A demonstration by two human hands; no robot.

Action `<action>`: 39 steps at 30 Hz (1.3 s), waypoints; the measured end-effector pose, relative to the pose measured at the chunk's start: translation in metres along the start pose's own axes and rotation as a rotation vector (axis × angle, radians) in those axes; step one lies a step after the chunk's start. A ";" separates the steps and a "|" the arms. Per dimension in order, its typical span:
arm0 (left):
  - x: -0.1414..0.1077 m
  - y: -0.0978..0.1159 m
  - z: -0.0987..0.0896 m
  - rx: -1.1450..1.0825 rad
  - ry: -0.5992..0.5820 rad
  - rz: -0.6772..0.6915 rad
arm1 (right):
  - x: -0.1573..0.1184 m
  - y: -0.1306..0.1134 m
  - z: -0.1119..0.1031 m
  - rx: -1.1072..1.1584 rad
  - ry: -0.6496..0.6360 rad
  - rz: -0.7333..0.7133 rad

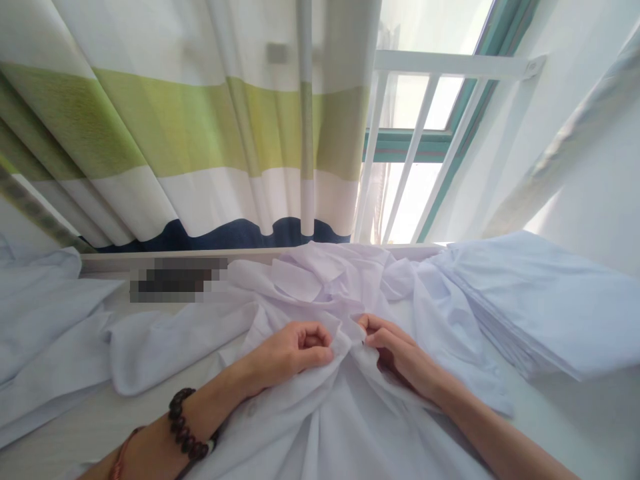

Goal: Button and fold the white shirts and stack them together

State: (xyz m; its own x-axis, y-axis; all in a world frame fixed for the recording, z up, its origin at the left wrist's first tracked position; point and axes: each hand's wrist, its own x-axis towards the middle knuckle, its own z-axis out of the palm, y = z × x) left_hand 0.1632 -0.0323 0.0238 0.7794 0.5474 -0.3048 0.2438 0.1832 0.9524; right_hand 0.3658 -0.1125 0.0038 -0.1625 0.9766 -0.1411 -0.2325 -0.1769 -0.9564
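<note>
A white long-sleeved shirt [345, 407] is spread before me, its collar part [310, 283] at the far side and one sleeve [165, 343] stretching to the left. My left hand [295, 353] is closed, thumb and fingers pinching one front edge of the cloth. Opposite it, my right hand [400, 350] pinches the other front edge between thumb and fingers. The two edges are drawn close together, with folds running down from them toward me. Whether a button sits between my fingers is hidden.
Folded white cloths [545, 300] are stacked at the right. More white fabric [45, 320] lies at the left. A blurred-out dark patch [175, 280] is near the far edge. Behind hang a green-and-white curtain [200, 127] and a white railing [430, 63] by the window.
</note>
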 end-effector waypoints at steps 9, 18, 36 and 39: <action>-0.003 0.003 0.003 0.223 -0.036 -0.008 | 0.005 -0.001 -0.003 0.326 0.048 -0.033; -0.004 -0.001 0.008 0.402 -0.022 0.046 | 0.002 0.000 -0.005 -0.058 -0.173 -0.075; -0.002 -0.006 0.005 0.098 -0.088 0.039 | 0.002 0.003 0.002 -0.314 -0.062 -0.051; -0.002 -0.004 0.004 0.046 -0.076 0.053 | 0.003 0.004 0.004 -0.325 -0.024 -0.053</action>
State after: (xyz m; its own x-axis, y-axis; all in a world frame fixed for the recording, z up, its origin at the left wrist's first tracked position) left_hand 0.1630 -0.0370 0.0202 0.8330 0.4914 -0.2544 0.2261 0.1173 0.9670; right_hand 0.3606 -0.1110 0.0004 -0.1816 0.9795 -0.0868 0.0764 -0.0740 -0.9943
